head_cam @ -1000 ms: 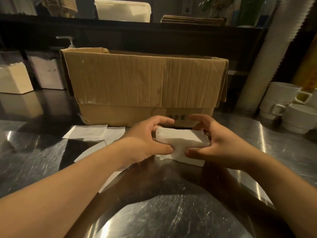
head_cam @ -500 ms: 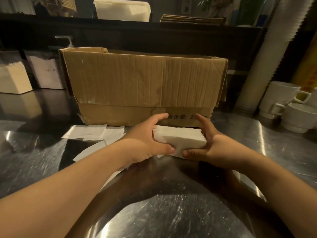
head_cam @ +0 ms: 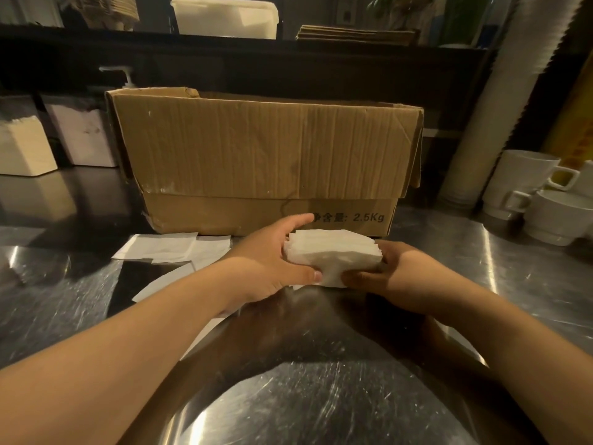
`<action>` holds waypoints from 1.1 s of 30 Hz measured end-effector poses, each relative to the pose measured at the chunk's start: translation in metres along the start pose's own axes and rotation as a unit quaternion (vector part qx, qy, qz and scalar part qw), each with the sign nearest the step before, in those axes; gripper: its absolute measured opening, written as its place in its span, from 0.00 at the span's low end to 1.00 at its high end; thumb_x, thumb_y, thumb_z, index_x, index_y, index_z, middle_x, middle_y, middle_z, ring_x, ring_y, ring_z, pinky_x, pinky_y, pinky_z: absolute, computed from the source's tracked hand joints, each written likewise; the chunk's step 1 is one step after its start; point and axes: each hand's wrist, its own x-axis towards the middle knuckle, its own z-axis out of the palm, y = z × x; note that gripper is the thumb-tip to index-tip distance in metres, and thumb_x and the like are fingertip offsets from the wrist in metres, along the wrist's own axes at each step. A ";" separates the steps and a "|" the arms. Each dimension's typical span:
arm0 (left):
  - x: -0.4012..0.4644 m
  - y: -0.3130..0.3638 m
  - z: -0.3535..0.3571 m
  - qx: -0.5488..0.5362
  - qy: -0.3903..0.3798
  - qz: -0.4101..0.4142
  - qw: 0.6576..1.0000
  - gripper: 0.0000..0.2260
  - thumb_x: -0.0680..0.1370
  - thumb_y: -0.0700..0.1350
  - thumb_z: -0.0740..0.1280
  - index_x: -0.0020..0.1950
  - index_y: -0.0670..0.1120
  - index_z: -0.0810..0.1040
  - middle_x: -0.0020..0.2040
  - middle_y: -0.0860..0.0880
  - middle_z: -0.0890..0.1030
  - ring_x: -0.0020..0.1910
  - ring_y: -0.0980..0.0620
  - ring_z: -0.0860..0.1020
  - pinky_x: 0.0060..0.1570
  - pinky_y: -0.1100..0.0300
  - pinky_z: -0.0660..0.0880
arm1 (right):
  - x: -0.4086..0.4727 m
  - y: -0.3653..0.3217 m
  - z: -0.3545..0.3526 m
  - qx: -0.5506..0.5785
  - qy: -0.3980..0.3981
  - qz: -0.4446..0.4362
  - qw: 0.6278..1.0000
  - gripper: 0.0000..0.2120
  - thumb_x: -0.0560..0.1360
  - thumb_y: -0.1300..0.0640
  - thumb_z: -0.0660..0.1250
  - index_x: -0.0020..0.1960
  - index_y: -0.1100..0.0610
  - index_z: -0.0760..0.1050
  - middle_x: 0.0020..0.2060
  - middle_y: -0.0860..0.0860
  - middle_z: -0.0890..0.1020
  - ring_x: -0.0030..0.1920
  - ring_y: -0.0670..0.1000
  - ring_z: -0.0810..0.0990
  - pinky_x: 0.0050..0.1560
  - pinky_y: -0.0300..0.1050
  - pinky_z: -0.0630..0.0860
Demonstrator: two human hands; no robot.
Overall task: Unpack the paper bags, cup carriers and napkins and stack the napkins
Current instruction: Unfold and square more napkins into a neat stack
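Observation:
A thick stack of white napkins (head_cam: 333, 255) is held between both hands just in front of the open cardboard box (head_cam: 256, 162). My left hand (head_cam: 272, 264) clasps its left end, thumb along the front and fingers behind. Gripping the right end is my right hand (head_cam: 394, 274), thumb at the lower front corner. The stack rests on or just above the steel counter (head_cam: 305, 406); I cannot tell which. Several loose flat napkins (head_cam: 173, 248) lie on the counter to the left, partly under my left forearm. The box's inside is hidden.
White mugs and bowls (head_cam: 539, 200) stand at the right, beside a tall column of stacked cups (head_cam: 500, 101). Two white napkin blocks (head_cam: 25, 149) and a pump dispenser (head_cam: 125, 77) sit at the back left. A dark shelf runs behind the box.
Both hands squeezed the spread napkins into one compact stack and raised it slightly; my right-hand fingers went from over the top to behind the right end.

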 end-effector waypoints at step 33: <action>0.000 -0.005 0.001 -0.042 0.019 0.063 0.997 0.23 0.68 0.51 0.83 0.59 0.66 0.81 0.50 0.64 0.84 0.50 0.58 0.83 0.54 0.55 0.83 | 0.004 0.006 -0.006 0.087 0.011 -0.092 0.992 0.19 0.68 0.58 0.80 0.55 0.45 0.80 0.49 0.44 0.86 0.48 0.42 0.84 0.46 0.39 0.83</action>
